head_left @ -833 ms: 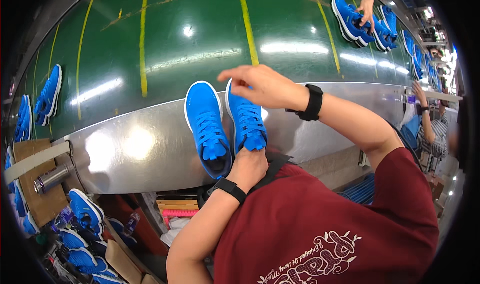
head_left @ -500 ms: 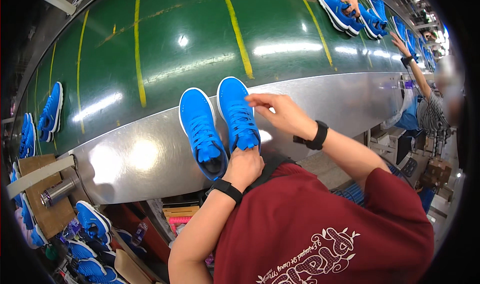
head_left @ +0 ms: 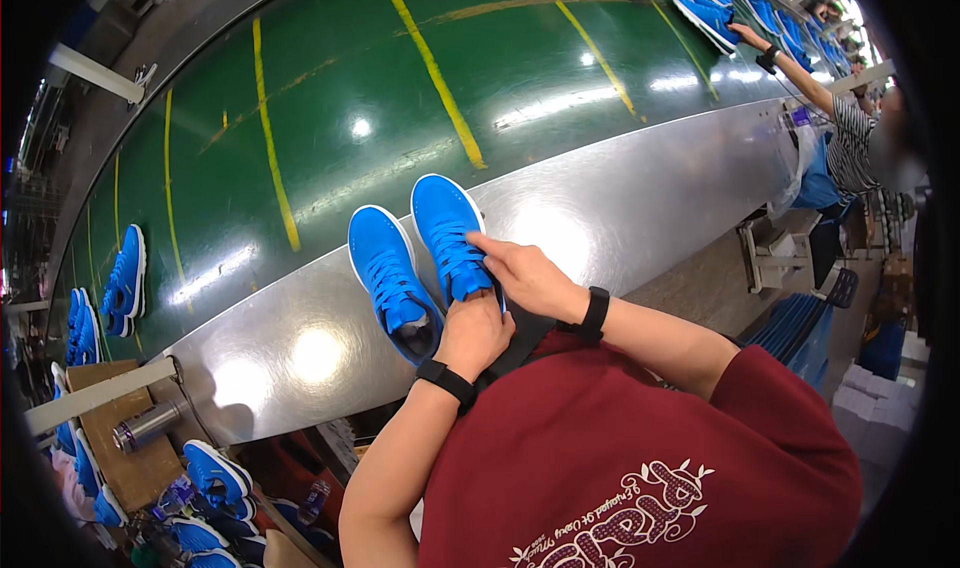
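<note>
Two blue sneakers with white soles stand side by side before me, toes on the green belt and heels on the metal ledge. My left hand (head_left: 474, 336) reaches into the opening of the right-hand sneaker (head_left: 447, 216); its fingers are mostly hidden inside and it grips the shoe there. From the right, my right hand (head_left: 533, 280) is closed against the same shoe's side, its fingertips on the laces; whether a lace is pinched cannot be seen. The left-hand sneaker (head_left: 378, 248) is touched by neither set of visible fingers.
The green belt (head_left: 330, 128) with yellow lines runs along a metal ledge (head_left: 640, 188). More blue sneakers (head_left: 124, 281) stand at left. At far right a co-worker's hand (head_left: 750, 36) touches another sneaker (head_left: 705, 20). A metal flask (head_left: 148, 426) lies on cardboard at lower left.
My right hand has come down and left onto the laces of the right-hand sneaker. My left hand stays in that shoe. The view has shifted, and the co-worker's hand has reached a sneaker.
</note>
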The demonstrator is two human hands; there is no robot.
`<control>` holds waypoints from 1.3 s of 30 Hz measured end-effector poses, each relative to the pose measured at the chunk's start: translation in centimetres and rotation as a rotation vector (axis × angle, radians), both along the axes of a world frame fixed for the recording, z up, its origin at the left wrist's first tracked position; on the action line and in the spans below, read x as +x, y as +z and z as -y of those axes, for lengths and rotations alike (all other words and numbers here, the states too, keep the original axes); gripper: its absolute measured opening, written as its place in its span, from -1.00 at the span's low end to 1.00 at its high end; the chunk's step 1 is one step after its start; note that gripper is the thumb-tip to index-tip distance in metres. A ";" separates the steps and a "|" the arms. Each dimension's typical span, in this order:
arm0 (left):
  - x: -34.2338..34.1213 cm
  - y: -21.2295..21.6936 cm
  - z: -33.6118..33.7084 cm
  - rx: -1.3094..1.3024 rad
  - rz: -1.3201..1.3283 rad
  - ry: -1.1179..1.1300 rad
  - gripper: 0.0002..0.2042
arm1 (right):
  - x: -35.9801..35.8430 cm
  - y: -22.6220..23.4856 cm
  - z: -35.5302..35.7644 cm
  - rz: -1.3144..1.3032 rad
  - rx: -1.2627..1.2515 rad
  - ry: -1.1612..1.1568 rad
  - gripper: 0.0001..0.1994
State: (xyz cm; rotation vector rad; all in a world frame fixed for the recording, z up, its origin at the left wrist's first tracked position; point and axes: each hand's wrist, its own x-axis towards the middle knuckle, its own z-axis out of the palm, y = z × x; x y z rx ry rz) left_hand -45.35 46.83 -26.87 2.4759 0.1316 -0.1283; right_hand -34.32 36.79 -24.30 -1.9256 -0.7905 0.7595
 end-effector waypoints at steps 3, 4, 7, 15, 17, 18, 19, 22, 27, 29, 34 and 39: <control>-0.1 0.0 -0.2 -0.015 0.013 -0.010 -0.65 | -0.2 0.2 0.1 0.088 -0.022 -0.031 -0.67; -0.2 0.1 -0.3 0.002 0.033 -0.027 -0.66 | -0.2 -0.3 0.3 0.093 0.018 -0.064 -0.68; -0.2 0.2 -0.5 0.029 0.027 -0.064 -0.67 | 0.8 -0.8 0.2 -0.023 0.059 -0.150 -0.71; -0.3 0.2 -0.4 0.071 -0.015 -0.073 -0.67 | 3.7 -2.3 -1.1 -0.516 0.014 -0.165 -0.75; -0.3 0.1 -0.3 0.098 -0.030 -0.080 -0.67 | 4.8 -3.0 -1.1 -0.544 0.051 -0.064 -0.71; -0.3 0.1 -0.3 0.096 -0.035 -0.082 -0.67 | 5.3 -3.5 -1.1 -0.565 0.091 0.039 -0.67; -0.3 0.1 -0.3 0.097 -0.026 -0.079 -0.67 | 5.6 -3.9 -1.2 -0.571 0.090 0.036 -0.67; -0.4 -0.1 -0.4 0.096 0.003 -0.078 -0.65 | 6.0 -4.6 -1.3 -0.761 0.163 0.133 -0.62; -0.5 -0.4 -0.4 0.106 0.001 -0.091 -0.63 | 5.1 -4.7 -1.1 -0.999 0.253 -0.070 -0.64; -0.6 -0.4 -0.5 0.115 -0.019 -0.094 -0.62 | 4.9 -4.3 -1.2 -1.003 0.208 -0.106 -0.66; -0.3 -0.2 -0.5 0.095 0.053 -0.097 -0.62 | 4.6 -4.5 -0.9 -1.036 0.173 -0.212 -0.69; -0.2 0.0 -0.3 0.122 0.020 -0.100 -0.63 | 3.7 -5.1 -1.3 -0.786 0.085 -0.237 -0.67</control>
